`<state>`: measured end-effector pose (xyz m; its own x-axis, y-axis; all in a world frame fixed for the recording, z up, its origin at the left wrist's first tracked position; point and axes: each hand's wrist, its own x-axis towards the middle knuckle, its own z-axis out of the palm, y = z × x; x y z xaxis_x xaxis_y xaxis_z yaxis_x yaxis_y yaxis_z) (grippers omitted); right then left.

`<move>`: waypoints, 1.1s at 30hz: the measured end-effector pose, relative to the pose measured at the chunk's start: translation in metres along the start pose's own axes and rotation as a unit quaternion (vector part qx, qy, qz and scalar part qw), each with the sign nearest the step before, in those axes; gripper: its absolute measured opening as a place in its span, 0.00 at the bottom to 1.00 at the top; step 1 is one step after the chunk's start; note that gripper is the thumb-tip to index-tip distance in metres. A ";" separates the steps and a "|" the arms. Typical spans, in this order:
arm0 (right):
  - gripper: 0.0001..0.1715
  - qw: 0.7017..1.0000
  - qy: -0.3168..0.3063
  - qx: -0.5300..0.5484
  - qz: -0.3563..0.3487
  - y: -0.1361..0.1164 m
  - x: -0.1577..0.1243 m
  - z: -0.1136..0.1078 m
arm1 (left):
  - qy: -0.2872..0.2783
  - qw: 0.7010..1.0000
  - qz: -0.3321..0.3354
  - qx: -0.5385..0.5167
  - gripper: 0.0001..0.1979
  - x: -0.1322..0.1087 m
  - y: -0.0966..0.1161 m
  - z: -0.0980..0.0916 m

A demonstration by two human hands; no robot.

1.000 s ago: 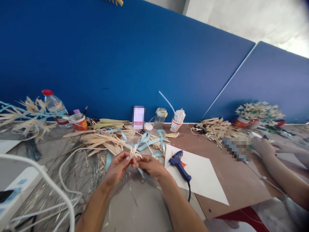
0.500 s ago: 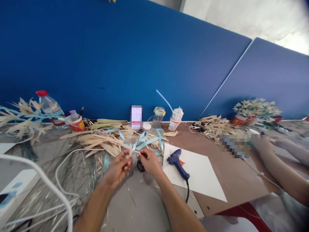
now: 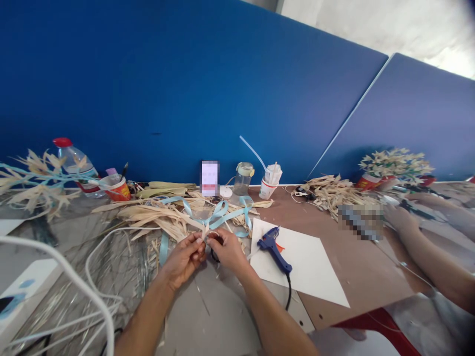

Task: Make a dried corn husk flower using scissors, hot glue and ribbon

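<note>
My left hand (image 3: 188, 254) pinches the base of a small pale corn-husk flower (image 3: 205, 230), its pointed petals standing up. Close against it, my right hand (image 3: 226, 247) has thumb and fingers pinched together beside the flower's base; a thin pale strand shows at the fingertips, too small to name. Under the right fingers a dark round roll (image 3: 214, 256) is partly hidden. Light blue ribbon (image 3: 218, 210) lies looped just beyond both hands. To the right, a blue glue gun (image 3: 274, 249) rests on a white sheet (image 3: 315, 272).
Dried husks (image 3: 156, 217) are heaped behind my hands, with thin wires (image 3: 129, 277) on the left. White cables (image 3: 100, 301) and a power strip (image 3: 29, 291) occupy the left front. A phone (image 3: 210, 178), jar (image 3: 243, 179) and cup (image 3: 268, 188) stand behind. A co-worker's hand (image 3: 401, 220) is at right.
My right hand has moved slightly left, bringing its fingertips against the flower's base. The dark roll below is now more covered. At right, the co-worker's hands have shifted a little.
</note>
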<state>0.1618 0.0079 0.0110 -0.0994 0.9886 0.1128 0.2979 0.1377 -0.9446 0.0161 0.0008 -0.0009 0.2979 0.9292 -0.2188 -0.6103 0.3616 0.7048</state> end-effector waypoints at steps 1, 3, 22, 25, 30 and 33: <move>0.05 1.000 -0.002 0.003 0.000 0.000 0.000 0.001 | 0.006 1.000 0.003 0.001 0.14 0.001 0.000 0.000; 0.05 1.000 -0.004 0.013 0.000 0.001 0.000 0.001 | 0.016 1.000 0.006 0.001 0.14 0.002 -0.001 0.000; 0.21 0.985 0.175 0.012 -0.007 -0.011 0.005 -0.050 | 0.114 0.991 0.068 -0.037 0.13 0.006 0.002 -0.003; 0.22 0.979 0.172 -0.109 -0.027 -0.026 -0.014 -0.081 | 0.097 0.991 0.073 -0.048 0.13 0.003 0.003 0.001; 0.20 0.911 0.157 -0.370 0.094 -0.005 -0.053 -0.127 | 0.075 0.992 0.075 -0.062 0.13 0.001 0.003 0.002; 0.26 0.841 0.132 -0.484 0.203 0.019 -0.070 -0.135 | 0.059 0.993 0.081 -0.060 0.12 0.001 0.002 0.002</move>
<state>0.3024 -0.0508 0.0264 0.3723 0.9277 0.0269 0.9029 -0.3553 -0.2421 0.0164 0.0028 0.0019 0.1052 0.9757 -0.1924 -0.7289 0.2072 0.6525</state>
